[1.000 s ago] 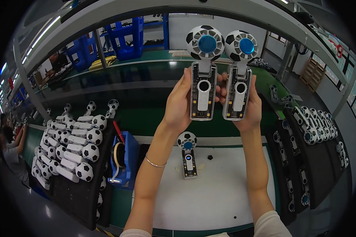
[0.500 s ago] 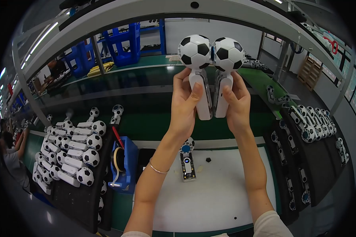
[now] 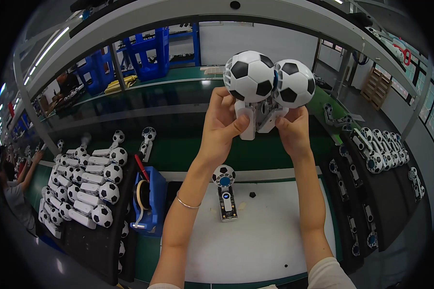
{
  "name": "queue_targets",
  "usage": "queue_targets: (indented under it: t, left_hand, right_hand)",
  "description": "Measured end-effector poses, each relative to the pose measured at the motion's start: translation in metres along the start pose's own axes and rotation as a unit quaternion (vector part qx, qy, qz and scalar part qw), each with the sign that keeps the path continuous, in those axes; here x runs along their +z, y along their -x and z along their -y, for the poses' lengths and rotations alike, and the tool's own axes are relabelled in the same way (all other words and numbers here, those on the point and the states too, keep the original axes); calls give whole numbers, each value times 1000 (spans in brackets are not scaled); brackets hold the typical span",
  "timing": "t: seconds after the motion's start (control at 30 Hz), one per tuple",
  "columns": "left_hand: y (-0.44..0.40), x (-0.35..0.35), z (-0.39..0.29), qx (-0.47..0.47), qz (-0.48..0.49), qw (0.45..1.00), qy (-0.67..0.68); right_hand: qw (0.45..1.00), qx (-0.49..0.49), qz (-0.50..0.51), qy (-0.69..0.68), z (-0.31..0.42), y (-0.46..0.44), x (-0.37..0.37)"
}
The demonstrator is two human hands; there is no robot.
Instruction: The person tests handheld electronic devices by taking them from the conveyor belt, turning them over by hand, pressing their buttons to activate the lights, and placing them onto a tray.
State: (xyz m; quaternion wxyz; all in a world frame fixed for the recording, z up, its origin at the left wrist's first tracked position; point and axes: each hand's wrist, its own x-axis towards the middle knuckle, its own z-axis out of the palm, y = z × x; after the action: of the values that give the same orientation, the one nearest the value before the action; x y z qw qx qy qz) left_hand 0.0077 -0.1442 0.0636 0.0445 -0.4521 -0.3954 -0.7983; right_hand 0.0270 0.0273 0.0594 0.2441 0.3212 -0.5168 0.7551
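In front of me, raised above the work mat, are two white-handled devices with soccer-ball heads. My left hand [image 3: 222,123] is closed round the handle of the left soccer-ball device [image 3: 250,76], thumb along its front. The right soccer-ball device [image 3: 294,84] is gripped by my right hand [image 3: 294,127], partly hidden behind its head. Both balls sit side by side, seemingly touching, with a bit of blue between them; the handles angle toward each other at the bottom. Below, on the white mat [image 3: 270,236], lies an opened device [image 3: 227,204] showing a blue hub and inner board.
A blue tape dispenser [image 3: 152,202] with a red-handled tool [image 3: 142,166] stands left of the mat. Rows of soccer-ball devices [image 3: 89,188] fill the left black rack; more lie on the right rack [image 3: 383,154]. A metal frame [image 3: 217,14] crosses overhead. Another person [image 3: 17,192] is at far left.
Both devices have come nearer my head and tipped, so the balls look larger and the handles shorter. They have shifted slightly right. The opened device on the mat shows more fully.
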Motion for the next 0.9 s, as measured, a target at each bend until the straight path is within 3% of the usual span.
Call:
queue_targets:
  t: [0.1,0.13,0.17,0.23,0.27,0.33,0.47,0.53,0.7,0.77,0.83,0.9]
  left_hand:
    - [2,-6,0,-19,43,999,-14]
    - [5,-6,-1,-69,34,996,55]
    - [6,-5,-2,-118,24,985,123]
    - [6,-2,-2,-125,41,984,123]
    - [7,-4,3,-139,55,970,194]
    - [7,-1,3,-171,53,943,280]
    - [8,-4,8,-195,65,926,317]
    - [7,-2,9,-226,61,880,413]
    - [5,6,9,-214,81,922,313]
    - [5,10,5,-233,81,932,265]
    - [7,12,1,-241,123,956,115]
    - [7,20,-4,-242,149,955,80]
  right_hand:
    - [997,-26,64,28,-2,0,-12]
    - [997,-26,64,29,-1,0,-14]
    - [995,13,97,-32,0,-1,-17]
    - [972,61,148,-174,0,1,-6]
    - [971,62,149,-174,-1,4,-7]
    - [975,110,58,-186,-5,6,-8]
    - [950,114,57,-286,-6,5,1]
    - [947,113,60,-294,-6,4,4]
    - [953,118,40,-275,4,3,5]
    - [977,173,-75,-95,13,1,2]
    - [979,169,-64,-96,10,5,-18]
    - [956,274,-101,-11,15,15,-35]
